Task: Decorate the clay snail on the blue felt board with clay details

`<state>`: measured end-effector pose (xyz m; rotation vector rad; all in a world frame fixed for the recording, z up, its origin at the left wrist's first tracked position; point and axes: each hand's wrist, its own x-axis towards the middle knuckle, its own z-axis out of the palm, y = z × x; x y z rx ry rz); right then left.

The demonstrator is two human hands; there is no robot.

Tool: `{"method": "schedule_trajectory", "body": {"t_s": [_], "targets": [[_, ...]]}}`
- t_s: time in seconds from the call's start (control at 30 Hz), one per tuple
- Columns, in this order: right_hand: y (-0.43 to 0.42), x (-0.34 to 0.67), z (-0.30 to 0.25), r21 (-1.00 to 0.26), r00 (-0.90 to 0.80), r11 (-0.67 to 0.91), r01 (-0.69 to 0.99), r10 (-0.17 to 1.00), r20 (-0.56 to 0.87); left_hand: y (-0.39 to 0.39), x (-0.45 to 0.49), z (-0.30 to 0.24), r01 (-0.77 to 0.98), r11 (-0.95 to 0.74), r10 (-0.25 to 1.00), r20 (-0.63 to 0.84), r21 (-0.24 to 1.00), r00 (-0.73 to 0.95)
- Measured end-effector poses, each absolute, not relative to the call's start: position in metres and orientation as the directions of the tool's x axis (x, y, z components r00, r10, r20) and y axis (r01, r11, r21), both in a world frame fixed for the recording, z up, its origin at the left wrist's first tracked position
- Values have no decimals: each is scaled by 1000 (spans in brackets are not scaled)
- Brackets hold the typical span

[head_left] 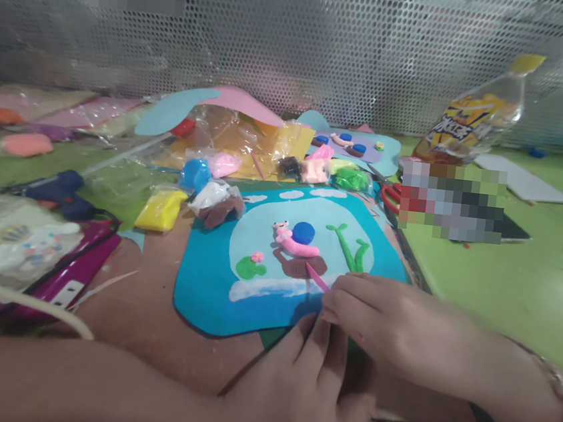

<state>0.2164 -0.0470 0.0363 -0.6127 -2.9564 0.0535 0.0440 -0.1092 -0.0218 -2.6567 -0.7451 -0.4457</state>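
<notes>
A blue craft picture lies in front of me, with a pink clay snail, a blue ball shell, a brown patch, green stems and a lily pad stuck on it. My right hand rests at its lower right corner, fingers closed on a thin pink stick that points at the brown patch. My left hand sits just below, fingers curled, touching the right hand's fingers; anything held in it is hidden.
Clay lumps in bags lie behind the picture. A blue glue gun and a pink pouch sit at left. A bottle and red scissors stand at right. A perforated metal wall closes the back.
</notes>
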Motion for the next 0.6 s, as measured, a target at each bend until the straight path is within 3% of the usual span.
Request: {"method": "schedule_trajectory", "body": {"t_s": [0.6], "targets": [[-50, 217, 38, -24, -924, 930, 367, 367, 108, -109, 44, -21, 528, -814, 434, 350, -242, 830]]}}
